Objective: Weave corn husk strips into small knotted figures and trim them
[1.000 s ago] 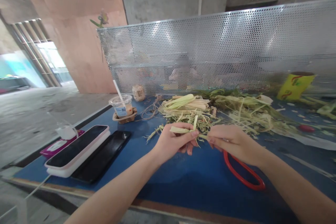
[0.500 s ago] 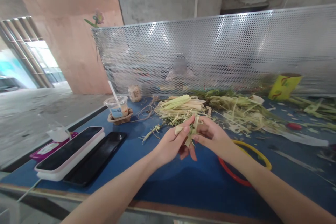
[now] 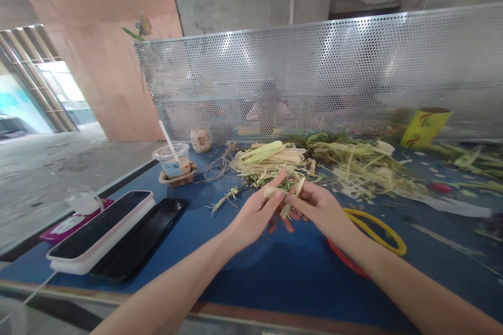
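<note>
Both hands meet over the blue table (image 3: 275,272), in front of a pile of pale stalks and leaf strips (image 3: 271,157). My left hand (image 3: 259,212) pinches one end of a pale leaf strip (image 3: 293,196) between thumb and fingers. My right hand (image 3: 316,207) is closed on the same strip from the right, folding it against the left fingers. The strip's lower end hangs down between the two hands.
A yellow ring (image 3: 377,230) and a red ring (image 3: 346,261) lie under my right forearm. Two phones (image 3: 102,227) and a pink pack (image 3: 58,227) lie at the left. A plastic cup with a straw (image 3: 173,162), green scraps (image 3: 361,167), a yellow cup (image 3: 426,128) and a perforated metal screen (image 3: 314,78) stand behind.
My hands, a little apart a second ago, have come together on the strip and bent it from lying level to hanging folded. The view has shifted slightly, showing the yellow ring.
</note>
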Demonstrator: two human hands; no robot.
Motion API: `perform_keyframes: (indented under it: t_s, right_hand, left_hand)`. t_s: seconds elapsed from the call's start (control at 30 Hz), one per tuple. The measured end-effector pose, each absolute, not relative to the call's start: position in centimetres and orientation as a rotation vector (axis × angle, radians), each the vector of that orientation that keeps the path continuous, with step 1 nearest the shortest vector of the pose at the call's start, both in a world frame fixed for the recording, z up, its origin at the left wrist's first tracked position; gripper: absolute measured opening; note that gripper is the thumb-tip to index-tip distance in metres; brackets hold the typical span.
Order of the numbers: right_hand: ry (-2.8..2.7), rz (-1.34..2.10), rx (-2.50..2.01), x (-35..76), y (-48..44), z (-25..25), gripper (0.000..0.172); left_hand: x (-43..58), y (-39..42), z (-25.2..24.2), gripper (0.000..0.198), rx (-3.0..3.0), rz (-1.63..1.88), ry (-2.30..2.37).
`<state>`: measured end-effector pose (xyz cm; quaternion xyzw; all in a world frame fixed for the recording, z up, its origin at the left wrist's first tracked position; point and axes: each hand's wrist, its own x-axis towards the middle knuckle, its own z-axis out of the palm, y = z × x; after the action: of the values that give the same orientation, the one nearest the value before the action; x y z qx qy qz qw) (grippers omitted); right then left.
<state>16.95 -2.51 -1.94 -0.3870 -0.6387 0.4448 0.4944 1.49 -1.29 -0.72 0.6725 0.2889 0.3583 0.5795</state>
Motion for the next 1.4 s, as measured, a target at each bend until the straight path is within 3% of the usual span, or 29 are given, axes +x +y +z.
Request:
perform_keyframes:
  t_s: [0.1, 0.27, 0.47, 0.83, 1.1, 1.4]
  right_hand:
    - [-1.447, 1.091, -0.956, 17.2, -2.1, -2.1, 0.027]
    - [-1.386, 1.047, -0.995, 17.1, -1.9, -2.1, 0.029]
    - [-1.296, 0.894, -1.089, 16.6, -2.2, -2.3, 0.028]
    - [-1.158, 0.980, -1.036, 17.0, -1.9, -2.3, 0.026]
    - [-1.224, 1.418, -0.828, 16.9, -2.3, -1.3, 0.039]
    - [-1.462, 1.200, -0.941, 16.9, -1.9, -2.3, 0.034]
  left_hand:
    - [1.6, -1.1, -0.9, 0.067, 1.587, 0.836, 0.643]
    - [1.9, -0.8, -1.1, 0.039, 1.669, 0.870, 0.744]
    - [1.9, -1.4, -0.9, 0.026, 1.898, 1.052, 0.923]
    - [2.6, -2.4, -0.3, 0.023, 1.645, 1.017, 0.857]
    - [1.8, -1.5, -0.5, 0.020, 1.390, 1.033, 0.859]
    - [2.0, -1.1, -0.9, 0.032, 1.523, 0.928, 0.790]
